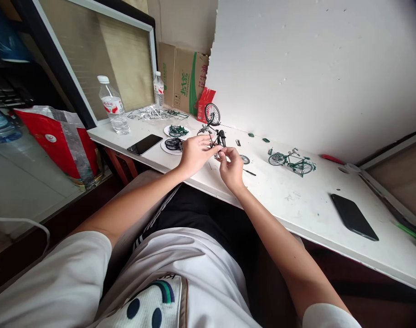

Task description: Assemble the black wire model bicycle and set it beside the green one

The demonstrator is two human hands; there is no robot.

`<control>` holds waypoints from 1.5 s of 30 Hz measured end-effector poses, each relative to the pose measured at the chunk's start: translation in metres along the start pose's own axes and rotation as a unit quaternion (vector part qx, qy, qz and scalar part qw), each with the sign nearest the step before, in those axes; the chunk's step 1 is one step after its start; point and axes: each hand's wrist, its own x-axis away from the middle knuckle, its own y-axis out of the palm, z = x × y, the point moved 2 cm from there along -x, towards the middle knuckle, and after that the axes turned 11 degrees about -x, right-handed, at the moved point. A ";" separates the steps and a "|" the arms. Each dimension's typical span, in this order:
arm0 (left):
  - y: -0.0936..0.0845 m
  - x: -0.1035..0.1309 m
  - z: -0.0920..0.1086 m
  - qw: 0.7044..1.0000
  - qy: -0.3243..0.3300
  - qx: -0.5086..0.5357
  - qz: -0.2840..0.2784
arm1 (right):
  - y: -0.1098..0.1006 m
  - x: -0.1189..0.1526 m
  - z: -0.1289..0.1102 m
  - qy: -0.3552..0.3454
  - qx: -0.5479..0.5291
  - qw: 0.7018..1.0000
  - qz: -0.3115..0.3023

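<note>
A small black model bicycle (213, 124) with one wheel fitted at its far end is held above the white table. My left hand (196, 154) has its fingers closed on the frame from the left. From the right, my right hand (231, 168) pinches at the near end of the same model, its fingertips touching those of my left hand; any small part between them is too small to make out. A loose wheel (244, 159) lies just beyond my right hand, and a thin dark tool (250, 172) is beside it.
Two white plates with green parts (178, 131) and black parts (174, 144) stand left, near a phone (145, 144) and bottle (114, 107). A green model bicycle (292, 162) and dark phone (354, 217) are right. A cardboard box (182, 77) stands behind.
</note>
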 end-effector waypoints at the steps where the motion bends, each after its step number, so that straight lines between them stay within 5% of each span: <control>1: 0.000 0.000 -0.001 1.000 0.007 -0.012 0.002 | 0.001 0.001 -0.001 0.001 0.005 1.000 -0.004; 12: -0.006 -0.006 -0.006 0.993 0.046 -0.106 0.000 | 0.007 0.006 0.004 0.005 -0.020 0.998 -0.054; 45: -0.010 -0.008 -0.003 0.989 0.044 -0.138 -0.020 | 0.006 0.007 -0.003 0.009 0.023 0.995 -0.093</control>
